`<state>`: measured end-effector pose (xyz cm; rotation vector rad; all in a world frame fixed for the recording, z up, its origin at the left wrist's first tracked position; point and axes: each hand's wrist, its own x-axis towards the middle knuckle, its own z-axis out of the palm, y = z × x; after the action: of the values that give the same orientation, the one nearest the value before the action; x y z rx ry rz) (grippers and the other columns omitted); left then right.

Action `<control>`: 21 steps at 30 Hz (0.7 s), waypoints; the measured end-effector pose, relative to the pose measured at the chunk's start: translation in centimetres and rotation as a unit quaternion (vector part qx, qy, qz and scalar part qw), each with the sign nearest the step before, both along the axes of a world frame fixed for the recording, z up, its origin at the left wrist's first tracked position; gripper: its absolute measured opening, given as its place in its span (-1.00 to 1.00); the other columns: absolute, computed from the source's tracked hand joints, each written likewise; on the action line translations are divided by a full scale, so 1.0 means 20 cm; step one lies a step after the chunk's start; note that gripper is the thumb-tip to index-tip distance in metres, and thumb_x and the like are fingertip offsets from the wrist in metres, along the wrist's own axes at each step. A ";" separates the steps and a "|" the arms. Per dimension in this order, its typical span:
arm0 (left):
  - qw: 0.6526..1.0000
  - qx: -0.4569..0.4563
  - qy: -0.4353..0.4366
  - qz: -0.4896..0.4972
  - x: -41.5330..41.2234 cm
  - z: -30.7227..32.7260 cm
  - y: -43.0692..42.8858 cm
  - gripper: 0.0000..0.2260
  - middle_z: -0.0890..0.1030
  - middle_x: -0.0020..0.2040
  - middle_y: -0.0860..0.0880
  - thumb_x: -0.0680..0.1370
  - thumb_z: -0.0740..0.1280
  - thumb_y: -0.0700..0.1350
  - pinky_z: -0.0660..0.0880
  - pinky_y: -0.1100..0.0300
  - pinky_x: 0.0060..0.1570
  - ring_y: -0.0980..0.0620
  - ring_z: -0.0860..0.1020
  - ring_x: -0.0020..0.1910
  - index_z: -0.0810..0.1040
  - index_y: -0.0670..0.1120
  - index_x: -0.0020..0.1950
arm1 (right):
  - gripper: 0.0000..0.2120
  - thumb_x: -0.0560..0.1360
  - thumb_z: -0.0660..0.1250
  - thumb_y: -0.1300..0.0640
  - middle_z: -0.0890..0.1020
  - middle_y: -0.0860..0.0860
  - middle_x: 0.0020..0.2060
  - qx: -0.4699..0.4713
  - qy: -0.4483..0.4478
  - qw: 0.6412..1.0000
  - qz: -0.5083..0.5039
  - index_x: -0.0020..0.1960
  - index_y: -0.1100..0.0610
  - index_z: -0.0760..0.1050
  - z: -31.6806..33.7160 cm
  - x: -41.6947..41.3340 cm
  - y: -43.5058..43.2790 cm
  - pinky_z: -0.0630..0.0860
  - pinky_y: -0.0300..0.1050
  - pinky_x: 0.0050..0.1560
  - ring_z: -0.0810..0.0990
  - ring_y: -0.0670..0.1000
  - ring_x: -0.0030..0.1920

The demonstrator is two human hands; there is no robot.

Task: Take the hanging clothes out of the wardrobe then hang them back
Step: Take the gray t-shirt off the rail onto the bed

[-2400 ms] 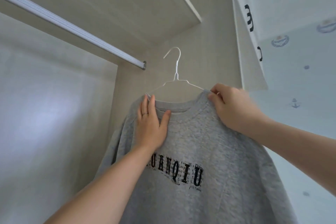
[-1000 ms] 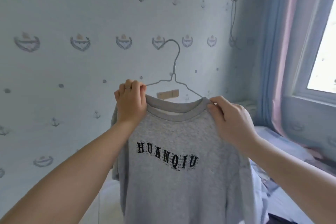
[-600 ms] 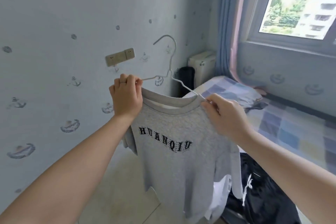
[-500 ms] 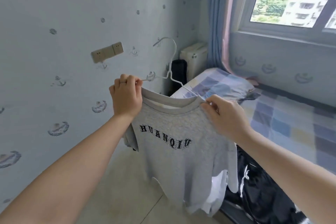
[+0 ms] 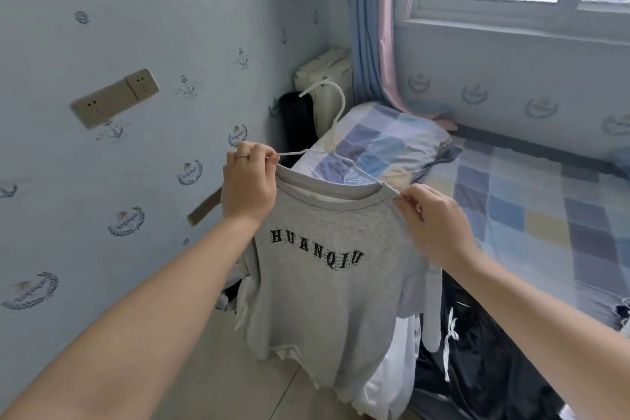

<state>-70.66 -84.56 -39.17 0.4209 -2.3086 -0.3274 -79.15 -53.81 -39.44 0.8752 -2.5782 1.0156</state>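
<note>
The grey sweatshirt (image 5: 324, 283) (black letters HUANQIU across the chest) hangs on a white wire hanger (image 5: 337, 119) held in mid-air over the floor, just left of the bed (image 5: 531, 215). The left hand (image 5: 249, 187) has its grip clamped on the sweatshirt's left shoulder and the hanger's end, and the right hand (image 5: 434, 225) has its grip pinched on the right shoulder. Below the hem a white garment (image 5: 388, 382) and a black garment (image 5: 477, 368) show at the bed's near edge, and a socket (image 5: 116, 97) sits on the left wall.
</note>
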 end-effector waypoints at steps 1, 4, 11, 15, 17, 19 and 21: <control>1.000 0.006 -0.002 -0.003 -0.06 -0.02 0.00 -0.76 0.54 0.01 -0.10 0.65 0.14 0.00 0.39 -0.04 -0.02 -0.20 0.51 -0.03 0.53 -0.11 0.01 | -0.91 0.58 0.35 0.06 0.53 -0.19 -0.20 0.002 -0.008 1.000 0.001 -0.06 0.05 0.58 -0.03 -0.07 -0.01 0.41 -0.10 -0.30 0.48 -0.03 -0.22; 1.000 0.021 -0.014 -0.017 -0.26 -0.08 0.00 -0.75 0.52 0.01 -0.10 0.65 0.15 -0.02 0.37 0.03 -0.01 -0.18 0.48 -0.04 0.54 -0.13 0.00 | -0.89 0.59 0.33 0.05 0.60 -0.10 -0.17 0.019 -0.032 0.999 0.000 -0.05 0.07 0.57 -0.11 -0.30 -0.02 0.49 -0.04 -0.26 0.52 0.02 -0.19; 0.994 0.061 -0.082 -0.022 -0.62 -0.25 0.00 -0.91 0.53 0.02 -0.15 0.62 0.30 -0.20 0.38 0.04 0.02 -0.22 0.44 0.00 0.58 -0.20 0.00 | -0.86 0.59 0.31 0.00 0.61 -0.06 -0.14 0.071 -0.097 0.993 -0.017 -0.06 0.05 0.57 -0.29 -0.66 -0.03 0.44 -0.06 -0.23 0.53 0.05 -0.15; 0.989 0.084 -0.116 -0.040 -0.77 -0.37 -0.02 -0.85 0.53 0.02 -0.14 0.62 0.26 -0.14 0.44 -0.06 0.03 -0.17 0.41 0.01 0.57 -0.19 0.01 | -0.86 0.58 0.32 0.01 0.60 -0.06 -0.17 0.084 -0.142 0.986 -0.031 -0.08 0.06 0.56 -0.40 -0.77 -0.04 0.46 -0.03 -0.21 0.53 0.06 -0.14; 0.985 0.099 -0.134 -0.040 -0.85 -0.44 -0.03 -0.80 0.53 0.03 -0.13 0.62 0.21 -0.09 0.45 -0.08 0.02 -0.16 0.41 0.01 0.57 -0.18 0.00 | -0.86 0.58 0.31 0.00 0.59 -0.07 -0.17 0.103 -0.155 0.982 -0.042 -0.07 0.05 0.55 -0.45 -0.83 -0.06 0.39 -0.07 -0.23 0.52 0.04 -0.13; 0.981 0.113 -0.154 -0.043 -0.92 -0.51 -0.05 -0.79 0.54 0.02 -0.14 0.61 0.21 -0.09 0.45 -0.11 0.02 -0.18 0.41 0.00 0.57 -0.18 -0.02 | -0.86 0.60 0.28 0.00 0.59 -0.07 -0.14 0.129 -0.170 0.975 -0.057 -0.04 0.04 0.55 -0.51 -0.90 -0.08 0.32 -0.09 -0.23 0.51 0.03 -0.11; 0.974 0.129 -0.181 -0.045 -1.00 -0.59 -0.08 -0.83 0.54 0.01 -0.15 0.61 0.24 -0.12 0.45 -0.13 0.01 -0.21 0.42 0.00 0.57 -0.19 -0.02 | -0.84 0.61 0.25 0.00 0.59 -0.06 -0.10 0.164 -0.182 0.967 -0.066 -0.01 0.05 0.54 -0.57 -0.97 -0.13 0.29 -0.09 -0.21 0.52 0.05 -0.07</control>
<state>-90.74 -86.14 -50.93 0.5423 -2.6568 -0.6476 -98.64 -56.32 -50.90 0.6162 -3.1317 0.7842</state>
